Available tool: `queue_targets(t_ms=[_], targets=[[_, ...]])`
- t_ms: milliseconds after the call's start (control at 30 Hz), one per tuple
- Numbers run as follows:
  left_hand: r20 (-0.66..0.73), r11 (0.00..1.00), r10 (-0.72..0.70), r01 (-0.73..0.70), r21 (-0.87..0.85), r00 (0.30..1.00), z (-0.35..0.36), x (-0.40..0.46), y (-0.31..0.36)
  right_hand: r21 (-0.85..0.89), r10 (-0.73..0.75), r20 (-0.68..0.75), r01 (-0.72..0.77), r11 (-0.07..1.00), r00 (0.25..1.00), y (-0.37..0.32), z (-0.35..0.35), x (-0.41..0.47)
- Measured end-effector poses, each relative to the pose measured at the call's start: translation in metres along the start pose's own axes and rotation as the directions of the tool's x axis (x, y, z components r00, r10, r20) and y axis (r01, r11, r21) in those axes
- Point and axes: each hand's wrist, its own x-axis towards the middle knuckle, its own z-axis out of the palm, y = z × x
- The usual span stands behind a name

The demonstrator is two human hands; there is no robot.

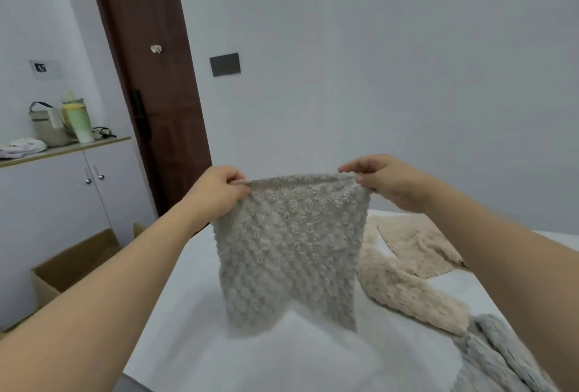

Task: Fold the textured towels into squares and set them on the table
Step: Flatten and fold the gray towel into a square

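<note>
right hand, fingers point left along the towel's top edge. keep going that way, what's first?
Probably the left hand, which pinches the other top corner of the same grey towel that the right hand holds; only hanging towel lies between them.

No readable text, wall notice (44, 68) too blurred to make out

White counter (194, 313), seen from above and running away toward the far wall. Lying on its right half: a beige textured towel (416, 244), spread loosely and rumpled, with one strip reaching toward the near edge; just beside that strip's near end, a grey textured towel (495, 357), crumpled at the near right corner and partly cut off by the frame.
</note>
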Motion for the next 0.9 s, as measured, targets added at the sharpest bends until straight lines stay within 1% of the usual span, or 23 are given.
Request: queue_targets(t_ms=[67, 133, 200, 233, 267, 300, 367, 433, 467, 500, 533, 567, 600, 633, 667, 700, 733, 800, 833, 867, 900], targets=[[-0.087, 0.996, 0.086, -0.085, 0.017, 0.992, -0.011, 0.002, 0.010, -0.115, -0.061, -0.139, 0.045, 0.992, 0.988, -0.013, -0.004, 0.012], [-0.093, 0.986, 0.164, -0.161, 0.043, 0.982, -0.023, 0.000, 0.018, -0.215, -0.153, -0.281, 0.093, 0.972, 0.947, -0.024, -0.003, 0.021], [-0.088, 0.976, 0.215, -0.211, 0.045, 0.973, -0.034, -0.006, 0.024, -0.287, -0.260, -0.365, 0.158, 0.945, 0.894, -0.028, 0.002, 0.026], [-0.089, 0.976, 0.218, -0.218, 0.012, 0.972, -0.038, -0.009, 0.024, -0.324, -0.312, -0.378, 0.191, 0.927, 0.872, -0.028, 0.006, 0.025], [-0.073, 0.979, 0.198, -0.202, -0.043, 0.977, -0.042, -0.013, 0.024, -0.355, -0.354, -0.380, 0.218, 0.909, 0.855, -0.026, 0.009, 0.022], [-0.027, 0.981, 0.161, -0.163, -0.101, 0.987, -0.045, -0.017, 0.022, -0.370, -0.380, -0.381, 0.238, 0.898, 0.843, -0.023, 0.014, 0.018], [0.132, 0.985, 0.074, -0.052, -0.165, 0.988, -0.046, -0.027, 0.015, -0.328, -0.375, -0.380, 0.256, 0.909, 0.845, -0.013, 0.021, 0.009], [0.273, 0.988, -0.011, 0.054, -0.148, 0.962, -0.038, -0.037, 0.002, -0.212, -0.298, -0.342, 0.236, 0.948, 0.891, -0.001, 0.029, -0.004], [0.329, 0.988, -0.056, 0.100, -0.119, 0.943, -0.032, -0.044, -0.006, -0.176, -0.250, -0.297, 0.205, 0.963, 0.922, 0.007, 0.033, -0.011], [0.393, 0.986, -0.102, 0.144, -0.080, 0.914, -0.025, -0.050, -0.015, -0.181, -0.198, -0.235, 0.157, 0.971, 0.952, 0.015, 0.038, -0.018], [0.481, 0.981, -0.149, 0.189, -0.035, 0.864, -0.015, -0.058, -0.024, -0.222, -0.136, -0.158, 0.099, 0.970, 0.978, 0.024, 0.042, -0.025], [0.585, 0.973, -0.198, 0.232, 0.017, 0.787, -0.004, -0.065, -0.033, -0.289, -0.059, -0.057, 0.040, 0.957, 0.997, 0.034, 0.047, -0.032], [0.683, 0.962, -0.243, 0.262, 0.079, 0.689, 0.008, -0.074, -0.043, -0.361, 0.037, 0.062, -0.012, 0.933, 0.997, 0.044, 0.054, -0.039], [0.757, 0.952, -0.283, 0.271, 0.144, 0.590, 0.021, -0.083, -0.052, -0.433, 0.135, 0.174, -0.048, 0.900, 0.975, 0.055, 0.061, -0.045], [0.800, 0.943, -0.314, 0.265, 0.201, 0.512, 0.034, -0.093, -0.060, -0.501, 0.221, 0.248, -0.070, 0.863, 0.943, 0.066, 0.067, -0.050], [0.819, 0.936, -0.339, 0.254, 0.244, 0.463, 0.047, -0.101, -0.068, -0.556, 0.289, 0.284, -0.089, 0.826, 0.914, 0.077, 0.074, -0.055], [0.825, 0.929, -0.360, 0.246, 0.275, 0.436, 0.059, -0.107, -0.073, -0.597, 0.344, 0.296, -0.109, 0.795, 0.891, 0.086, 0.080, -0.059], [0.816, 0.917, -0.394, 0.236, 0.320, 0.423, 0.075, -0.115, -0.081, -0.636, 0.417, 0.307, -0.141, 0.759, 0.856, 0.100, 0.091, -0.063], [0.802, 0.913, -0.408, 0.223, 0.343, 0.437, 0.079, -0.115, -0.083, -0.643, 0.431, 0.307, -0.148, 0.751, 0.849, 0.104, 0.096, -0.064], [0.780, 0.910, -0.415, 0.195, 0.367, 0.468, 0.082, -0.113, -0.085, -0.653, 0.429, 0.297, -0.147, 0.743, 0.853, 0.107, 0.100, -0.064], [0.749, 0.905, -0.417, 0.160, 0.394, 0.516, 0.083, -0.110, -0.087, -0.669, 0.416, 0.278, -0.136, 0.731, 0.866, 0.109, 0.103, -0.063]])
